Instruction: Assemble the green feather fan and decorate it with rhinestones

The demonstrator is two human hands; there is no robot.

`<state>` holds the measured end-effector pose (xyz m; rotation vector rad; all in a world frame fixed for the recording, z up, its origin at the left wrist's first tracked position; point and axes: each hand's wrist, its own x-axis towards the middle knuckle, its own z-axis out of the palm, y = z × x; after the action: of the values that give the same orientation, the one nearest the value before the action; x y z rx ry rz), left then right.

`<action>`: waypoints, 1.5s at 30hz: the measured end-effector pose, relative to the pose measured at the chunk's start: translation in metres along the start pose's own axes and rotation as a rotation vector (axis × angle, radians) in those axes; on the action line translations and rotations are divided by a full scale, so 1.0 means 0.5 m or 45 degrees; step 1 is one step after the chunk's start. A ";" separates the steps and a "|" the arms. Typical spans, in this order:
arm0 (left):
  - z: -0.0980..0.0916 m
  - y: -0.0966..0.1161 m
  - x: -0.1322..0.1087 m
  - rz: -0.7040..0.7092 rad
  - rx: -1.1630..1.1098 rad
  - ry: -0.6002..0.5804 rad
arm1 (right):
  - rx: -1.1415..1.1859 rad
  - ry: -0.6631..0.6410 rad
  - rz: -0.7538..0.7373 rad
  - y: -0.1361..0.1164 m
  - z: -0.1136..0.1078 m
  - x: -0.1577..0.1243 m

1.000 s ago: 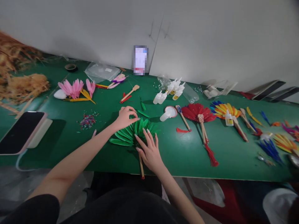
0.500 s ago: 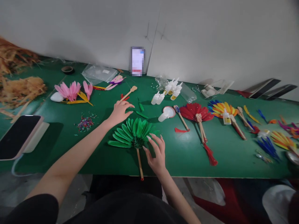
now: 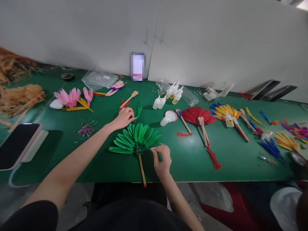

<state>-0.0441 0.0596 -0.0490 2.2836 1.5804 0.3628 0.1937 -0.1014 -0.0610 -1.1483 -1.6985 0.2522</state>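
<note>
A green feather fan with a thin wooden handle lies flat on the green table in front of me. My left hand is just above the fan's top edge, with its fingers closed on a single loose green feather that points up and away. My right hand sits at the fan's lower right edge. Its fingers are curled and its fingertips pinch together close to the outermost feather. I cannot make out whether they hold anything.
Small white glue bottles and a lid stand beyond the fan. Red and multicoloured fans lie to the right, pink feathers and sequins to the left. A phone rests at the left edge.
My left hand reached beyond the fan and picked up a loose green feather. My right hand slid off the fan's face to its right edge and curled its fingers.
</note>
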 end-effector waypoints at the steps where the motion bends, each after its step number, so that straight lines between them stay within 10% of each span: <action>1: -0.003 -0.001 -0.001 -0.034 0.014 0.015 | 0.003 0.001 -0.004 -0.001 0.000 0.000; 20: -0.036 0.069 0.051 -0.382 -0.142 -0.423 | 0.064 0.058 0.051 -0.005 -0.004 -0.009; 26: -0.091 0.076 0.013 -0.398 -0.343 -0.250 | 0.183 0.137 0.292 -0.005 -0.010 -0.014; 31: -0.139 0.166 -0.082 -0.262 -0.454 -0.130 | 0.373 -0.068 0.609 -0.028 -0.038 0.012; 38: -0.046 0.296 -0.242 0.571 0.109 0.078 | 0.596 -0.561 0.878 -0.058 -0.060 0.051; 45: -0.005 0.276 -0.286 0.473 0.119 0.321 | 0.483 -0.728 0.916 -0.048 -0.073 0.070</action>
<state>0.0224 -0.1185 0.0082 2.6949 1.2937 0.7072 0.2093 -0.0991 -0.0073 -1.4312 -1.5270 1.3974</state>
